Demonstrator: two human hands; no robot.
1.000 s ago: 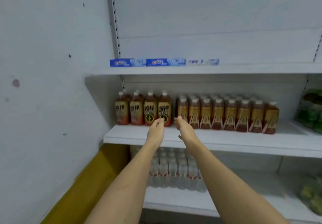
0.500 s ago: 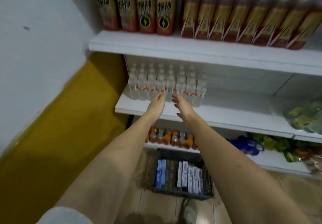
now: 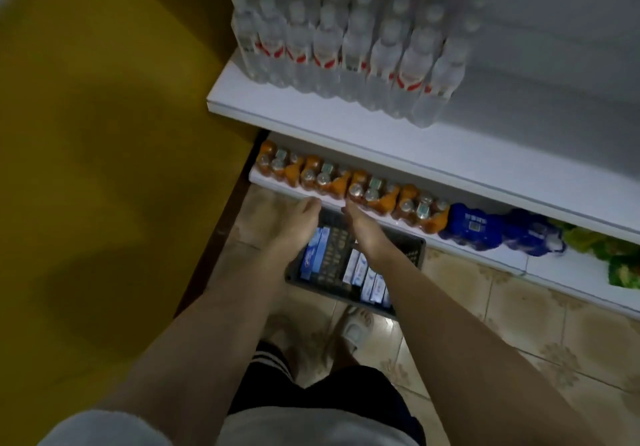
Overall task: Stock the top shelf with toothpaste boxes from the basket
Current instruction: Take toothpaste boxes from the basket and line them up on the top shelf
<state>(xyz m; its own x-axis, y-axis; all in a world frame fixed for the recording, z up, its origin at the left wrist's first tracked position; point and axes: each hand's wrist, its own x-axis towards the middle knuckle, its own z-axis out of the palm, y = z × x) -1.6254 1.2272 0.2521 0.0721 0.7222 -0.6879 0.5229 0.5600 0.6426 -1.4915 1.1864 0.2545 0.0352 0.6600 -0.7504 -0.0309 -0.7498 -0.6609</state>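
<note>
A dark plastic basket (image 3: 414, 248) sits on the tiled floor below the lowest shelf. It holds blue and white toothpaste boxes (image 3: 353, 269), some at its left side (image 3: 313, 253) and several at its right. My left hand (image 3: 298, 223) hovers over the basket's left part, fingers extended and holding nothing. My right hand (image 3: 362, 230) is stretched over the basket's middle, fingers straight, also holding nothing. The two hands are close together. The top shelf is out of view.
Clear water bottles (image 3: 346, 40) stand on a white shelf (image 3: 398, 144). Below, orange drink bottles (image 3: 349, 182) and blue packs (image 3: 485, 227) line the lowest shelf just behind the basket. A yellow wall (image 3: 104, 133) is at left. My sandalled foot (image 3: 356, 327) is beside the basket.
My view has dropped from the top shelf down to the floor. Both empty hands have come down from the drink shelf level to just above the basket.
</note>
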